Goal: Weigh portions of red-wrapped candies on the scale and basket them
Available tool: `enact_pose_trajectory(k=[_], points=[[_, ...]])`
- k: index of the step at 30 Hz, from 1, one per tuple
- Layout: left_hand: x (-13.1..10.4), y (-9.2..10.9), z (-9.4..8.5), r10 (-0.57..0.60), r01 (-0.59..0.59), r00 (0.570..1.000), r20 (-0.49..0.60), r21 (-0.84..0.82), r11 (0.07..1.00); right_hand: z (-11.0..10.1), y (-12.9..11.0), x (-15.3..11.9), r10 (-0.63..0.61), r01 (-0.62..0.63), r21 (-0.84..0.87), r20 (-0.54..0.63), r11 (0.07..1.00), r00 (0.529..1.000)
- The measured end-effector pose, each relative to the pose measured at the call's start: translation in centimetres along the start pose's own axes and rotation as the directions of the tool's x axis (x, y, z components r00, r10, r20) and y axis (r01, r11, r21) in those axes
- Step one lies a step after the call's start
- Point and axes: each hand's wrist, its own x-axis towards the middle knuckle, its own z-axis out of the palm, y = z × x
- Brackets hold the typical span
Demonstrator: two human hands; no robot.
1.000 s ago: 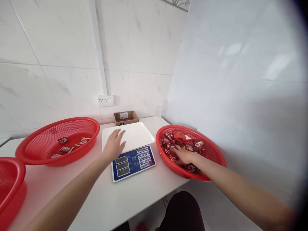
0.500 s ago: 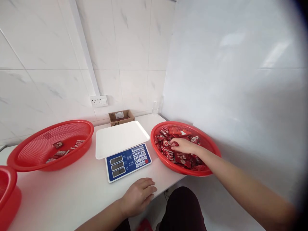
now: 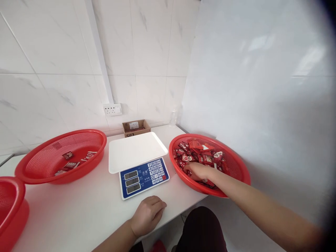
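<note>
My right hand reaches down into a red plastic basket on the right. It touches the red wrapped candies heaped there, and its fingertips are hidden among them. My left hand rests at the table's front edge with its fingers curled together and nothing seen in them. Just beyond it stands a blue and white digital scale. On top of the scale sits a bare white weighing tray.
At the left a second red basket holds a few packets. Part of another red basket shows at the lower left. Behind the scale are a small cardboard box and a clear plastic bottle. Walls bound the table.
My right hand has moved lower and nearer in the basket, and the red packet seen at its fingers before is no longer visible. The fingers of my left hand have curled in.
</note>
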Motion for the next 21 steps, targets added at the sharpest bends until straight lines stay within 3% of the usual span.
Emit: enact_pose_trajectory(k=[3, 5, 9, 13, 18, 21], points=[[0.0, -0.3, -0.3, -0.043, 0.043, 0.999, -0.003, -0.011, 0.999, -1.2, -0.6, 0.0, 0.018, -0.01, -0.081, 0.102, 0.997, 0.995], [0.0, -0.4, -0.3, -0.046, 0.046, 0.999, 0.002, -0.013, 0.999, -2.4, -0.8, -0.1, 0.001, 0.008, -0.099, 0.093, 0.995, 0.996], [-0.1, -0.5, 0.0, -0.064, 0.065, 0.998, 0.023, -0.025, 0.998, -5.1, -0.6, -0.2, -0.05, 0.048, -0.027, -0.084, 0.998, 0.995], [-0.2, -0.7, 0.2, -0.106, 0.106, 0.994, 0.015, -0.062, 0.992, -7.6, -1.2, 0.2, -0.002, 0.031, 0.09, -0.305, 0.996, 0.952], [-0.2, -0.6, 0.1, -0.149, 0.145, 0.988, -0.03, -0.103, 0.984, -9.2, -5.6, 2.3, 0.02, 0.135, 0.379, -0.377, 0.915, 0.926], [-0.2, -0.5, 0.0, -0.151, 0.147, 0.988, -0.034, -0.092, 0.985, -8.8, -9.7, 4.7, -0.041, 0.27, 0.532, -0.402, 0.802, 0.915]])
